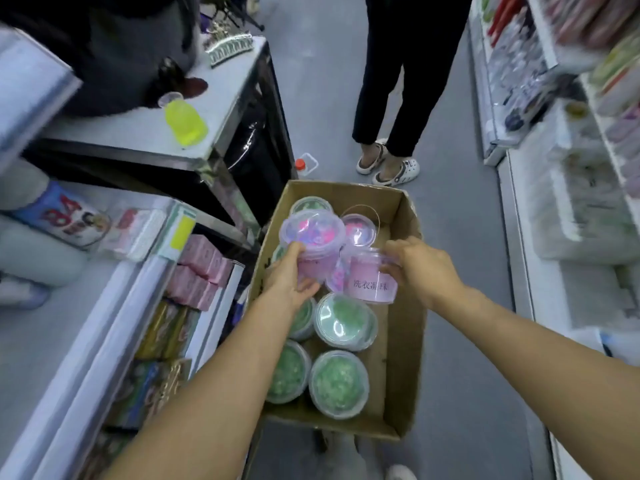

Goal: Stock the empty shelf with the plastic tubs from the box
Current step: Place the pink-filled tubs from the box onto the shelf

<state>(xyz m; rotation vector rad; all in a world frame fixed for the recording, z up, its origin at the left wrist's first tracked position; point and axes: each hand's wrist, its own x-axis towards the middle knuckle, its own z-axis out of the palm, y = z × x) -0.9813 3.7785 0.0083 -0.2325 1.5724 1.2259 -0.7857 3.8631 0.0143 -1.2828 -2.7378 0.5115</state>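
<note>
Two pink tubs are held above the cardboard box [405, 306], one per hand. Left hand [289, 275] grips the upright pink tub [311, 237] from below, fingers curled round its base. Right hand [420, 268] grips the tilted pink tub [370, 277], label facing the camera, just beside the first. Beyond the grips, one more pink tub [358, 228] lies in the box. Below the grips, at least four green tubs [344, 320] remain.

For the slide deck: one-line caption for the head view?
Left hand and right hand each lift a pink tub from the box of green tubs.
</note>
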